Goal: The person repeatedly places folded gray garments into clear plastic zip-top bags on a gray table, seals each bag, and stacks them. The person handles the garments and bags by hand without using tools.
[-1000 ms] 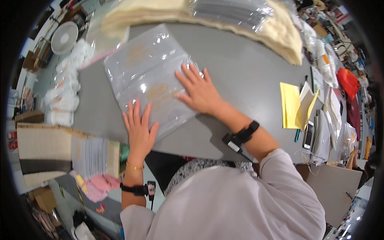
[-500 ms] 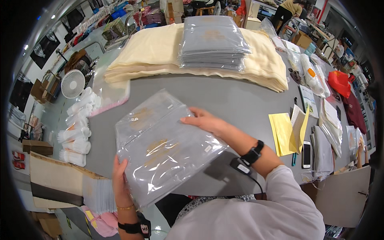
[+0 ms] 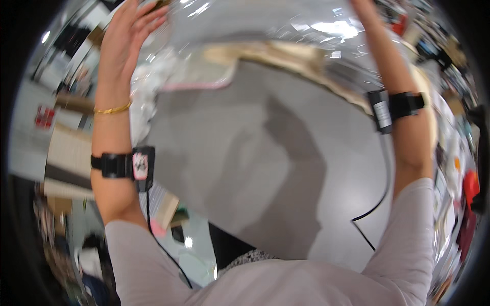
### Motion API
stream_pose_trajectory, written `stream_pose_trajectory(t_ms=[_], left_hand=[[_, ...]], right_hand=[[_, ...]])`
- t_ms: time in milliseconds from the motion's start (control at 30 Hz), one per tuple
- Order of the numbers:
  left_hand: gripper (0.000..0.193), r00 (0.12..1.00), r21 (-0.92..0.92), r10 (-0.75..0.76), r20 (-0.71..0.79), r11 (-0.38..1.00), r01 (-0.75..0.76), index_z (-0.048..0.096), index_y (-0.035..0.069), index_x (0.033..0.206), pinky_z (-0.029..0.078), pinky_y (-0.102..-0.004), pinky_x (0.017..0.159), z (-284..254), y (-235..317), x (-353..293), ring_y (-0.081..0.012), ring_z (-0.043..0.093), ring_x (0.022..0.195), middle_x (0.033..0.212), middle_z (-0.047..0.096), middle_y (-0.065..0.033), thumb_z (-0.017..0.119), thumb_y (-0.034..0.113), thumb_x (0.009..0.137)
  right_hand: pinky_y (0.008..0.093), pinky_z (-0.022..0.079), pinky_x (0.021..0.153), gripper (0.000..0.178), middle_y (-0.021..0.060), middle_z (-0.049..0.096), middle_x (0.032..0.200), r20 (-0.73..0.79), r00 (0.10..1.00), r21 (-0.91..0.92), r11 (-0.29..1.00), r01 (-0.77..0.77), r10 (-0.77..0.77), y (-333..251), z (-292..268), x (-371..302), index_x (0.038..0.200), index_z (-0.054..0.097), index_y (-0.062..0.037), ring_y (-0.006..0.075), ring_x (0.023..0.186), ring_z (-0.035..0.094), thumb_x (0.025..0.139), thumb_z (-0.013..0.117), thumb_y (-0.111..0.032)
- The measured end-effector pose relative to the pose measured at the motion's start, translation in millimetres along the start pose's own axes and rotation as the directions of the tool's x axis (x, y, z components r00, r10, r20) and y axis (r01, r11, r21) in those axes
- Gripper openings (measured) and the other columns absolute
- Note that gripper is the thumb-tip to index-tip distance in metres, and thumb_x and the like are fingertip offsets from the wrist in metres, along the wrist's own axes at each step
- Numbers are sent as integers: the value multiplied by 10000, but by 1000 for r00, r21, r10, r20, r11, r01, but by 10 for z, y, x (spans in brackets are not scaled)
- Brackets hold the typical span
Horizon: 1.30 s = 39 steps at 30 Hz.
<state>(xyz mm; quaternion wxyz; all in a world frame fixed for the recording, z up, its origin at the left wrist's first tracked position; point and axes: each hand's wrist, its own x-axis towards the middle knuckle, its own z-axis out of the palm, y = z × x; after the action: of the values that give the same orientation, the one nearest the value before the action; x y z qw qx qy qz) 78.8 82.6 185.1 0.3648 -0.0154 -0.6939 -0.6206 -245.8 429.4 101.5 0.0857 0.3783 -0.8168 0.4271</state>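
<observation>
A blurred stack of grey folded pieces in clear shiny bags (image 3: 265, 25) fills the upper middle, cut off by the top edge. At its left side is my left hand (image 3: 127, 38), raised, with curved fingers against the bag's edge; the grip is partly hidden. My right hand (image 3: 363, 7) is at the stack's right side, mostly beyond the top edge, so its fingers do not show. Below the stack, partly seen through loose clear film, lies the cream cloth (image 3: 275, 52) on the grey table (image 3: 204, 168).
White plastic bundles (image 3: 144, 109) and a pink-edged clear sheet (image 3: 201, 85) lie along the table's left side. A black cable (image 3: 370, 211) runs from my right wrist strap (image 3: 393, 109). At the far right are a red bag (image 3: 470, 191) and other items.
Both my arms have reached forward, and the bagged stack has moved from near my body to the far side of the table. My view has shifted and blurred.
</observation>
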Motion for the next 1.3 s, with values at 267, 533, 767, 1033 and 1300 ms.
stream_pose_trajectory(t_ms=[267,533,767,1033,1300], left_hand=[[275,842,567,-52,-537,717,406,705,7,1124,544,-252,710,-2415,-453,-2700,-115,692,839,1020,733,-32,588,250,1071],[622,962,943,-166,-216,-292,162,591,21,1349,491,-447,1027,-3614,-1451,-5158,-354,585,1246,1367,633,-178,817,318,851],[730,837,902,-346,-424,-249,354,579,54,1375,534,-466,914,-4119,-1715,-5045,-375,648,1107,1205,693,-198,801,493,836],[775,897,940,-324,-300,-258,221,553,74,1378,565,-468,843,-3992,-1712,-4958,-356,680,1030,1108,727,-157,811,510,792],[679,868,921,-343,-358,-284,268,573,32,1284,571,-466,829,-3921,-1706,-4888,-348,680,1012,1119,719,-148,807,436,790]], right_hand=[[425,365,1173,536,143,547,1480,322,946,-647,721,249,-38,1390,621,-192,1465,534,-55,292,1362,511,968,636,-230],[444,334,1214,475,116,480,1567,564,763,-235,824,515,-316,-350,1380,-2693,1507,506,-105,302,1450,443,1032,537,-95],[439,266,1258,494,91,402,1619,556,829,-549,723,420,-60,-456,1520,-3369,1550,462,-136,287,1504,359,1093,375,-302],[451,236,1282,498,69,402,1619,570,819,-550,706,446,-73,-359,1457,-3321,1551,465,-181,263,1519,336,1094,351,-343],[429,248,1265,486,109,386,1625,602,791,-479,743,467,-109,-394,1452,-3265,1545,456,-94,284,1514,340,1093,362,-247]])
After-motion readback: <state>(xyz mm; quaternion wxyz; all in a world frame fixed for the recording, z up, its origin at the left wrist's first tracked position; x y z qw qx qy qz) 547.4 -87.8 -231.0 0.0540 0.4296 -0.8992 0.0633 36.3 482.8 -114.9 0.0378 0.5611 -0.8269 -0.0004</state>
